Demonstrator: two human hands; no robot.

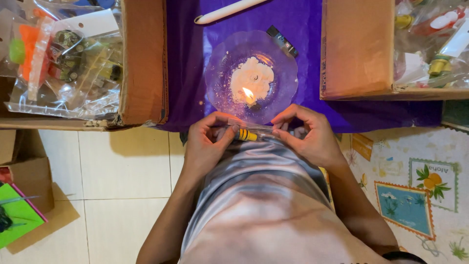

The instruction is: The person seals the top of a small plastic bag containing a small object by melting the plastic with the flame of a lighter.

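Here, nearest the body, both hands pinch a small clear plastic packet (254, 131) holding a yellow-and-black cylindrical part, held level just above the near edge of the purple cloth (312, 58). The left hand (207, 142) grips the packet's left end between thumb and curled fingers; the right hand (305, 134) nips the right end the same way. The film looks thin, light and slippery, likely to crumple or melt if brought close to heat, so the safest hold seems to be at the two ends, clear of the part inside.

Just beyond the packet stands a clear scalloped plastic plate (217, 73) with a low white wax lump and a lit flame (248, 94) near its near rim. A small dark oblong thing (282, 40) lies on the plate's far right rim, and a white stick (227, 11) lies at the cloth's far edge. Cardboard boxes (141, 63) of bagged small parts flank the cloth on both sides.
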